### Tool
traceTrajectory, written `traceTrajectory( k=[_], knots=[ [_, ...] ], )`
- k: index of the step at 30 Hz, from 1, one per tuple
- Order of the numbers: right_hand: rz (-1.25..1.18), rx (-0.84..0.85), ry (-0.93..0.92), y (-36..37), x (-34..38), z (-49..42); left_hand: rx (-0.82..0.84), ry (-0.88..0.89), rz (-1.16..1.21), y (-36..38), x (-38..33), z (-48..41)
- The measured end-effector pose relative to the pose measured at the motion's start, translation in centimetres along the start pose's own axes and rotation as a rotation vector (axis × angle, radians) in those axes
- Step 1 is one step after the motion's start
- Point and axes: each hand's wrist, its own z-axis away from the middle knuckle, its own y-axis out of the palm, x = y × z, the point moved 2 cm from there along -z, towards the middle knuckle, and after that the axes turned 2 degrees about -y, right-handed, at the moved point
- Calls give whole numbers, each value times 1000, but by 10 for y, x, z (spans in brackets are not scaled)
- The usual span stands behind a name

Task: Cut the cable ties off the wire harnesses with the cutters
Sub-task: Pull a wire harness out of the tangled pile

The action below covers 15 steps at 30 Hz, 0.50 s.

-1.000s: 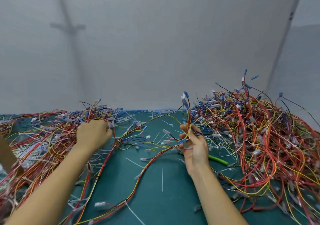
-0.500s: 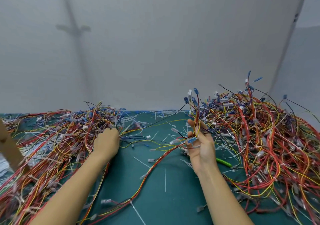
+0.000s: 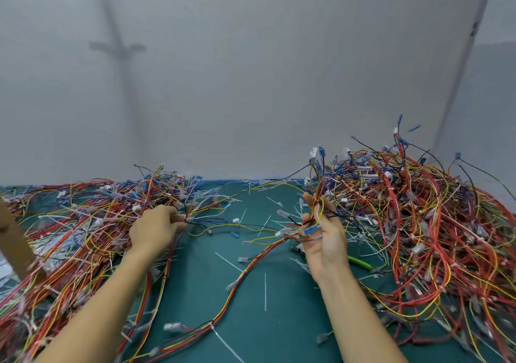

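One harness (image 3: 319, 184) is being held between both hands over the green mat (image 3: 251, 343), mid-frame. Its top end is being pointed straight up out of the R hand (image 3: 325, 241), w/ white and blue connectors at the tip; long axis there approx. vertical. A red/yellow branch is being trailed down-left across the mat, and thin black and yellow strands are being stretched leftward to the L hand (image 3: 156, 231). The bundle is being gripped by curled R fingers, palm facing the camera. The strands' fan-out is being pinched by L fingertips beside the L pile (image 3: 69, 223). The cutters (image 3: 360, 262) are lying on the mat just behind the R wrist, green handle running left-right, head hidden. Loose white cable ties (image 3: 265, 290) are lying scattered on the mat, w/ the R pile (image 3: 418, 223) alongside.
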Motion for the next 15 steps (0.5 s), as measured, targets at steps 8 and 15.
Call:
traceTrajectory(
  k=[8, 15],
  knots=[
    [103, 28, 21, 7, -7, 6, 268, -7, 42, -7, -6, -10],
    [133, 8, 24, 7, -8, 8, 287, 65, 1, -14, -22, -11]
  ],
)
